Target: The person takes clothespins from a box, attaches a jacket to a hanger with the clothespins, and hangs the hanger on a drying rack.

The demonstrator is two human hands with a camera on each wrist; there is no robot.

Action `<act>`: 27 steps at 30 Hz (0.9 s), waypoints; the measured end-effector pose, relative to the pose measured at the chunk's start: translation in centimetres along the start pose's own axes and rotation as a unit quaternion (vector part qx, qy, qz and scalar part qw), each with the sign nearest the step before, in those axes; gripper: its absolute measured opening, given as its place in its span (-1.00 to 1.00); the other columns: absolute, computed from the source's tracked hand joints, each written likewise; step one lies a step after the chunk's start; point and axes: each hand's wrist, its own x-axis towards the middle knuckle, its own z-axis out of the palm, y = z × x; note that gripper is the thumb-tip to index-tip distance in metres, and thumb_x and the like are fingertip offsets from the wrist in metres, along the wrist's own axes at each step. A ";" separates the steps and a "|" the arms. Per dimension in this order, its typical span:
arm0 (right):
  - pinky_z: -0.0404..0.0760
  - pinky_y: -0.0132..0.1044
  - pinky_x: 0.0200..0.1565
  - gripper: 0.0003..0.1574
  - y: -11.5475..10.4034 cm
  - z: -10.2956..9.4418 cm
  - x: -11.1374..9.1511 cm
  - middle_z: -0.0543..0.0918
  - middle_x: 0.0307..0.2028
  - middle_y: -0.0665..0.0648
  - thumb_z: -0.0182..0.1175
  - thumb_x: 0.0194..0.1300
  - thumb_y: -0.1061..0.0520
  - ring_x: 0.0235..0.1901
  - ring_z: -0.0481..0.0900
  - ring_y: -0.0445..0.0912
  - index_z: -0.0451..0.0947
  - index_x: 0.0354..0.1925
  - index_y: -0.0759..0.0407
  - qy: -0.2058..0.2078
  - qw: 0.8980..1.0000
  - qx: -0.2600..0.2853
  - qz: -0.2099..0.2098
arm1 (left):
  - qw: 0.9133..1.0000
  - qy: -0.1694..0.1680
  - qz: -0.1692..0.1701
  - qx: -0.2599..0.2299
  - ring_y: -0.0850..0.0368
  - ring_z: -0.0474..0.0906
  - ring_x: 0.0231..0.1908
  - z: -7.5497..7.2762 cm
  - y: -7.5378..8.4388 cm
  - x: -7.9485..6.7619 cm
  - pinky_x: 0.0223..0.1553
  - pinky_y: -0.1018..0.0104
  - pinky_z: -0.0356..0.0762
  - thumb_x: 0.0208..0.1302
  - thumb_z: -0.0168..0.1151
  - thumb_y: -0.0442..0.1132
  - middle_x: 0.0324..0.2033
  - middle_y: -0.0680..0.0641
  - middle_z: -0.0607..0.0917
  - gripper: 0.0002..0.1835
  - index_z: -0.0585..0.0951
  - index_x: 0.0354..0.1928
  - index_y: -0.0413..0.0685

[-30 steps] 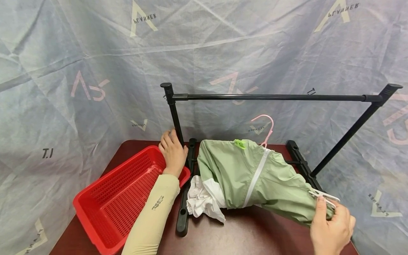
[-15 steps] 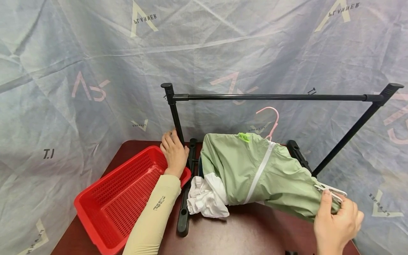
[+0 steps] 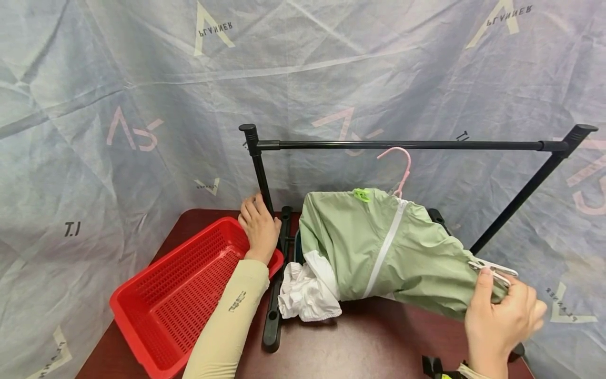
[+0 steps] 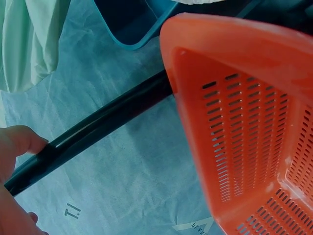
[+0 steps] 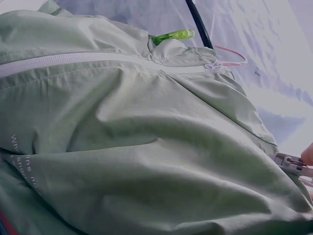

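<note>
At the rack's left side, my left hand (image 3: 259, 223) grips the black upright post (image 3: 261, 176); the left wrist view shows thumb and fingers around the post (image 4: 107, 117). My right hand (image 3: 502, 316) pinches a white clothespin (image 3: 492, 269), which is clipped to the right end of a light green jacket (image 3: 345, 247). This jacket has a white zipper and hangs on a pink hanger (image 3: 407, 163), whose hook stands just below the rack's bar. A bright green clip (image 3: 362, 195) sits on its top edge. Fingers behind the cloth are mostly hidden.
A red perforated basket (image 3: 118, 308) stands left of the rack, close to my left forearm. White cloth (image 3: 310, 297) lies bunched below the jacket's left side. Behind it shows part of a dark blue bin (image 4: 129, 41). The rack's foot (image 3: 271, 331) extends forward on the dark red table (image 3: 360, 347).
My right hand has moved right and slightly up, lifting the jacket and hanger; the hook has risen to the height of the bar. The left hand stays on the post.
</note>
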 end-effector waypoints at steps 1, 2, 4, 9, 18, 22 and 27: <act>0.09 0.29 0.04 -0.43 0.0 0.1 0.1 0.50 -0.16 0.54 0.20 0.25 -0.03 -0.10 0.22 0.43 0.52 -0.13 0.53 0.003 1.000 0.000 -0.001 | 1.000 0.001 0.000 0.000 -0.32 0.14 0.25 0.0 0.0 0.0 0.09 -0.23 0.16 0.05 0.46 -0.39 0.17 -0.37 0.28 -0.17 0.19 0.31 -0.30; 0.09 0.28 0.07 -0.42 -0.1 0.1 0.2 0.50 -0.16 0.54 0.20 0.25 -0.03 -0.09 0.23 0.43 0.52 -0.12 0.53 0.005 1.000 0.001 -0.002 | 1.000 0.002 0.000 0.000 -0.32 0.14 0.25 0.0 0.0 0.0 0.09 -0.23 0.16 0.05 0.46 -0.39 0.17 -0.37 0.28 -0.17 0.19 0.31 -0.30; 0.10 0.27 0.09 -0.42 -0.2 0.3 0.5 0.51 -0.16 0.53 0.19 0.26 -0.04 -0.08 0.24 0.43 0.53 -0.11 0.52 0.012 1.000 -0.001 0.000 | 1.000 0.002 -0.002 0.000 -0.32 0.14 0.24 0.1 -0.1 0.0 0.08 -0.23 0.16 0.05 0.46 -0.40 0.16 -0.37 0.28 -0.17 0.19 0.30 -0.30; 0.11 0.25 0.10 -0.39 -0.6 0.9 1.0 0.52 -0.15 0.49 0.17 0.28 -0.08 -0.06 0.26 0.42 0.54 -0.07 0.50 0.021 1.000 -0.007 0.011 | 1.000 -0.002 -0.006 -0.002 -0.32 0.14 0.24 0.1 -0.1 0.0 0.09 -0.23 0.15 0.05 0.46 -0.39 0.17 -0.36 0.28 -0.17 0.19 0.30 -0.30; 0.11 0.21 0.10 -0.38 -1.2 2.4 1.7 0.53 -0.30 0.30 0.17 0.24 -0.11 -0.13 0.31 0.23 0.57 -0.11 0.46 0.050 0.998 -0.005 0.036 | 1.000 -0.003 -0.007 0.003 -0.32 0.15 0.23 0.2 -0.1 0.1 0.08 -0.22 0.16 0.03 0.48 -0.38 0.15 -0.37 0.29 -0.17 0.20 0.29 -0.29; 0.09 0.22 0.09 -0.37 -1.4 2.7 1.9 0.53 -0.19 0.46 0.17 0.24 -0.12 -0.11 0.31 0.28 0.56 -0.12 0.47 0.051 0.998 -0.003 0.034 | 1.000 -0.004 -0.007 0.007 -0.32 0.16 0.22 0.3 -0.1 0.1 0.07 -0.21 0.17 0.03 0.48 -0.38 0.14 -0.37 0.29 -0.17 0.20 0.28 -0.29; 0.09 0.16 0.10 -0.39 -1.4 3.0 1.9 0.48 -0.36 0.04 0.20 0.25 -0.12 -0.11 0.30 0.24 0.56 -0.11 0.45 0.041 0.998 -0.003 0.036 | 1.000 -0.012 -0.012 0.004 -0.32 0.14 0.24 0.2 -0.1 0.1 0.10 -0.22 0.14 0.06 0.46 -0.38 0.16 -0.37 0.28 -0.19 0.19 0.29 -0.29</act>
